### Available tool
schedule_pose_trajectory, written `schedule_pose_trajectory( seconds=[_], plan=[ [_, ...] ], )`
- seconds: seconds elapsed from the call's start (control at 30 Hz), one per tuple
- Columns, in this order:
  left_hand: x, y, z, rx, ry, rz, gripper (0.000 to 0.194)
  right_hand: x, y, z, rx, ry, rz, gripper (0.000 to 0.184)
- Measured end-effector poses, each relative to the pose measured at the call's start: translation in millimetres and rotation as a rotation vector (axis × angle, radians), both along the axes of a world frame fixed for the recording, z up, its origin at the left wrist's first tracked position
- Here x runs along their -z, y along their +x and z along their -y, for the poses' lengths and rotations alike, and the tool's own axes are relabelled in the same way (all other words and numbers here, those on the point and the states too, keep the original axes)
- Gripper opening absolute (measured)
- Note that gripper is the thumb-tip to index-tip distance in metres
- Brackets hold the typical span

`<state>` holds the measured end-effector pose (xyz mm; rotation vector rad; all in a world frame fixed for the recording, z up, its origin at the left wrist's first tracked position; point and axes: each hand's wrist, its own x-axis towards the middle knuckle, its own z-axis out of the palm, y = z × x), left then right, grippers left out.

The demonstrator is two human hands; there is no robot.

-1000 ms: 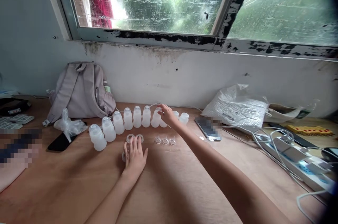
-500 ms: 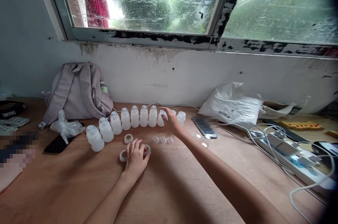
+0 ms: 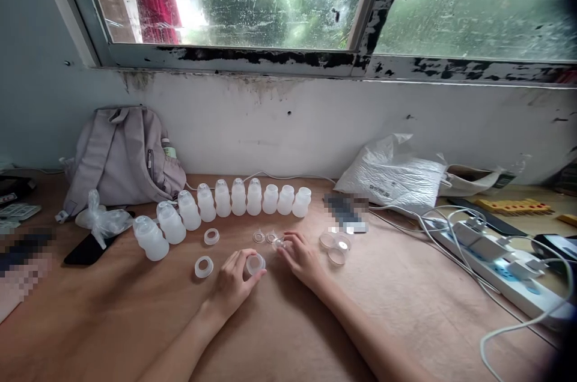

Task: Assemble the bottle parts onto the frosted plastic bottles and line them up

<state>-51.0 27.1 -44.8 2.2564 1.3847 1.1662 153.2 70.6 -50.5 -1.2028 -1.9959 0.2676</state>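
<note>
A curved row of several small white plastic bottles point(image 3: 238, 197) stands on the wooden table point(image 3: 288, 334). My left hand point(image 3: 235, 281) is closed round a white ring collar point(image 3: 255, 263) near the table's middle. My right hand point(image 3: 301, 256) pinches a small clear nipple point(image 3: 278, 243) just right of it. Two more clear nipples point(image 3: 264, 236) sit in front of the bottles. Two loose white rings point(image 3: 204, 266) lie to the left of my left hand. Clear round caps point(image 3: 336, 245) lie to the right of my right hand.
A grey backpack point(image 3: 121, 157) and a knotted plastic bag point(image 3: 101, 220) sit at back left beside a black phone point(image 3: 83, 250). Another phone point(image 3: 345, 212), a white plastic sack point(image 3: 396, 178) and a power strip with cables point(image 3: 496, 256) fill the right side. The wall and window stand behind.
My right hand drew back from the bottle row to the clear nipples and pinched one. My left hand closed on a white ring. The view shifted slightly.
</note>
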Motion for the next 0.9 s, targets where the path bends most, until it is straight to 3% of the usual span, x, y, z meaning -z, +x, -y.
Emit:
schedule_pose_trajectory(
  seconds=[0.13,0.3,0.53,0.9],
  plan=[
    [-4.7,-2.9,2.5,0.046,0.127,-0.011,0.029,-9.6,-15.0,23.5,-0.253,-0.038,0.093,0.021],
    [-3.6,-0.9,0.4,0.112,0.169,-0.078,0.029,-10.4,-23.3,29.9,-0.355,-0.091,0.116,0.024],
    [-2.2,4.3,-0.3,0.142,0.076,-0.169,0.034,-6.2,-18.7,22.4,-0.212,-0.166,-0.137,0.027],
    [2.4,5.3,-1.3,0.092,-0.035,-0.215,0.037,-4.3,-21.3,22.4,-0.194,-0.182,-0.141,0.022]
  ],
)
